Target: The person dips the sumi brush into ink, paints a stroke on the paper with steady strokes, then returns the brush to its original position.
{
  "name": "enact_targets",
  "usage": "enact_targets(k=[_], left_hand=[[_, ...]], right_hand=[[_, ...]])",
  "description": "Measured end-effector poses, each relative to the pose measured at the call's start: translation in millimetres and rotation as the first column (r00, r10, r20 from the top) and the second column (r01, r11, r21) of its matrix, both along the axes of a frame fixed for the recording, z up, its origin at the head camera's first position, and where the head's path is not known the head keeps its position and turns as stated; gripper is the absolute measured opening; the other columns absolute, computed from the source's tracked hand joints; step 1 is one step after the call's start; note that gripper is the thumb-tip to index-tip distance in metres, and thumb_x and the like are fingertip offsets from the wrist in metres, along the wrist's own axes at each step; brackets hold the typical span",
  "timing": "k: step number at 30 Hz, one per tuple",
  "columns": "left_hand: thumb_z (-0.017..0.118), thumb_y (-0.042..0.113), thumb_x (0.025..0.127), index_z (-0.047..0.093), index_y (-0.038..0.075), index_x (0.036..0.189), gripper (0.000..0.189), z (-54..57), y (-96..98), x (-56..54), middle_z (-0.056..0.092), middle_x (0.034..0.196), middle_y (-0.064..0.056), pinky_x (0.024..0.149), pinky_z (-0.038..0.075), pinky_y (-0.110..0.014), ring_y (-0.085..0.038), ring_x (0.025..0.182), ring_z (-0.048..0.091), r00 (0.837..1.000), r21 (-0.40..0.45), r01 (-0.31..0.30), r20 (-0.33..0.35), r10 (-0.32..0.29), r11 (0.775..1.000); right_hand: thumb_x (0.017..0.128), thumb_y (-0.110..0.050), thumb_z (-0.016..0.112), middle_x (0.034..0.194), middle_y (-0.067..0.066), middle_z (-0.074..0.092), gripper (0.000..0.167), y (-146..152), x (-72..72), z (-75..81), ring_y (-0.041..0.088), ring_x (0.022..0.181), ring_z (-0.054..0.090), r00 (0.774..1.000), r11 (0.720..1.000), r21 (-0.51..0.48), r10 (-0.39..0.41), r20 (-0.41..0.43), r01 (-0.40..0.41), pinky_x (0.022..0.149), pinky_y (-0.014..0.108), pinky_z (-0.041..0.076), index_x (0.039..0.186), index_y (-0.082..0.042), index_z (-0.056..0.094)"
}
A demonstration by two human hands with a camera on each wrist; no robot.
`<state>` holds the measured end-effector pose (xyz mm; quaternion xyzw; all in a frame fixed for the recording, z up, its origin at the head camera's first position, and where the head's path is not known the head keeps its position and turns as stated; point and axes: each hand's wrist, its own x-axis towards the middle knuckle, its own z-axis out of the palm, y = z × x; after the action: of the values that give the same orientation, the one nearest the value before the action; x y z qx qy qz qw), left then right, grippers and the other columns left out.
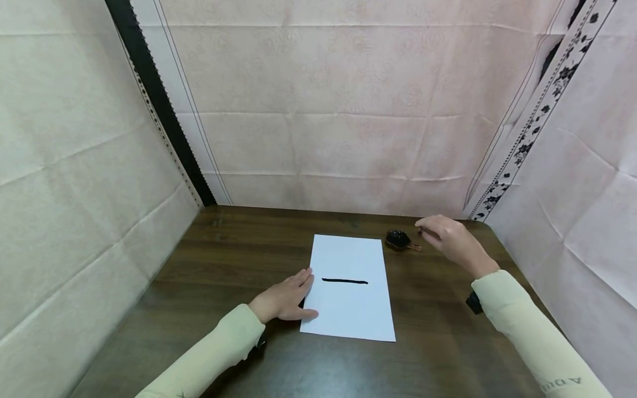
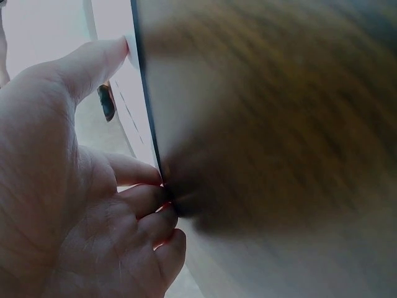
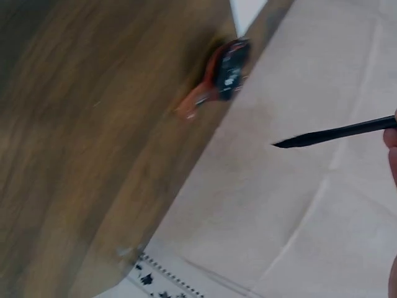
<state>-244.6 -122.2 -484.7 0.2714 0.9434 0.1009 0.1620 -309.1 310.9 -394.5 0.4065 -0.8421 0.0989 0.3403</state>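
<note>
A sheet of white paper (image 1: pixel 348 315) lies on the wooden table with one black horizontal stroke (image 1: pixel 345 281) across it. My left hand (image 1: pixel 286 298) rests on its left edge, thumb spread from the fingers; the left wrist view shows this hand (image 2: pixel 93 161) from the palm side at the sheet's edge. Off to the right, my right hand (image 1: pixel 455 243) is raised and pinches an ink brush (image 3: pixel 335 133), whose dark pointed tip is free in the air. Just left of that hand sits a small reddish-brown dish (image 3: pixel 211 74) with a short handle, holding black ink (image 1: pixel 398 239).
The brown wooden table (image 1: pixel 224 265) has pale cloth hangings around it: one behind (image 1: pixel 318 143), one on the left (image 1: pixel 89 166) and one on the right (image 1: pixel 577 210). Black floral trim (image 1: pixel 527 138) runs down the right corner.
</note>
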Motion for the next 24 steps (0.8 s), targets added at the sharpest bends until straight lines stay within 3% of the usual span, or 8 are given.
enact_targets(k=[2, 5, 7, 12, 14, 17, 20, 24], left_hand=[[0.063, 0.060, 0.099, 0.026, 0.002, 0.167, 0.096, 0.9, 0.3, 0.7, 0.018, 0.178, -0.013, 0.133, 0.027, -0.047, -0.029, 0.166, 0.019, 1.000, 0.002, -0.002, 0.002, 0.002, 1.000], [0.063, 0.060, 0.099, 0.026, 0.002, 0.167, 0.097, 1.7, 0.4, 1.8, 0.018, 0.178, -0.013, 0.133, 0.027, -0.046, -0.029, 0.166, 0.019, 1.000, 0.004, -0.003, 0.003, 0.003, 1.000], [0.063, 0.060, 0.099, 0.026, 0.002, 0.167, 0.097, 2.3, 0.4, 2.0, 0.018, 0.178, -0.014, 0.133, 0.027, -0.046, -0.029, 0.166, 0.019, 1.000, 0.005, -0.001, 0.003, 0.001, 1.000], [0.063, 0.059, 0.099, 0.026, 0.001, 0.167, 0.096, 2.8, -0.3, 1.8, 0.018, 0.178, -0.014, 0.133, 0.027, -0.046, -0.029, 0.166, 0.019, 1.000, 0.003, 0.004, 0.003, -0.004, 1.000], [0.063, 0.059, 0.099, 0.026, 0.001, 0.167, 0.096, 3.2, -0.6, 2.2, 0.018, 0.178, -0.014, 0.133, 0.027, -0.046, -0.030, 0.166, 0.019, 1.000, 0.004, 0.003, 0.003, -0.003, 1.000], [0.063, 0.059, 0.099, 0.026, 0.001, 0.166, 0.096, 3.9, -0.5, 2.5, 0.018, 0.178, -0.014, 0.133, 0.027, -0.047, -0.030, 0.166, 0.019, 1.000, 0.007, 0.003, 0.002, -0.003, 1.000], [0.063, 0.060, 0.099, 0.026, 0.001, 0.166, 0.097, 3.5, -0.1, 1.7, 0.018, 0.178, -0.015, 0.133, 0.027, -0.047, -0.030, 0.166, 0.019, 1.000, 0.007, 0.006, 0.002, -0.006, 1.000], [0.063, 0.060, 0.099, 0.026, 0.001, 0.166, 0.097, 2.4, 0.3, 1.0, 0.018, 0.178, -0.015, 0.133, 0.027, -0.048, -0.030, 0.166, 0.019, 1.000, 0.006, 0.008, 0.000, -0.008, 1.000]], right_hand=[[0.098, -0.003, 0.073, 0.105, 0.011, 0.077, 0.013, 5, -1.4, -6.9, 0.027, 0.096, 0.074, 0.998, 0.998, 0.059, 0.032, -0.062, -0.029, 0.080, 0.041, 0.063, 0.110, 0.000, 0.076], [0.113, -0.021, 0.050, 0.106, 0.014, 0.077, 0.034, 11, -5.9, -18.3, 0.028, 0.096, 0.074, 0.981, 0.988, 0.129, 0.108, -0.162, -0.087, 0.079, 0.041, 0.063, 0.110, 0.003, 0.075], [0.116, -0.028, 0.036, 0.106, 0.015, 0.077, 0.052, 13, -9.9, -26.0, 0.029, 0.094, 0.075, 0.963, 0.979, 0.166, 0.156, -0.218, -0.121, 0.078, 0.041, 0.063, 0.109, 0.004, 0.075], [0.117, -0.019, 0.027, 0.106, 0.015, 0.078, 0.054, 17, -13.5, -40.0, 0.029, 0.094, 0.075, 0.940, 0.959, 0.249, 0.202, -0.275, -0.133, 0.077, 0.042, 0.064, 0.109, 0.003, 0.075], [0.115, -0.009, 0.034, 0.107, 0.015, 0.079, 0.043, 18, -12.9, -43.6, 0.028, 0.095, 0.075, 0.940, 0.952, 0.286, 0.193, -0.281, -0.110, 0.078, 0.043, 0.064, 0.111, 0.003, 0.075], [0.096, 0.008, 0.058, 0.109, 0.015, 0.078, 0.024, 20, -12.2, -47.9, 0.029, 0.097, 0.075, 0.946, 0.944, 0.320, 0.172, -0.275, -0.079, 0.079, 0.044, 0.064, 0.113, 0.004, 0.073], [0.072, 0.011, 0.072, 0.110, 0.016, 0.078, 0.042, 23, -12.1, -51.0, 0.030, 0.098, 0.075, 0.954, 0.942, 0.329, 0.154, -0.258, -0.063, 0.081, 0.044, 0.064, 0.114, 0.004, 0.073], [0.070, 0.011, 0.074, 0.111, 0.016, 0.077, 0.043, 25, -13.0, -54.8, 0.030, 0.099, 0.075, 0.959, 0.940, 0.337, 0.134, -0.248, -0.044, 0.082, 0.044, 0.064, 0.113, 0.005, 0.073]])
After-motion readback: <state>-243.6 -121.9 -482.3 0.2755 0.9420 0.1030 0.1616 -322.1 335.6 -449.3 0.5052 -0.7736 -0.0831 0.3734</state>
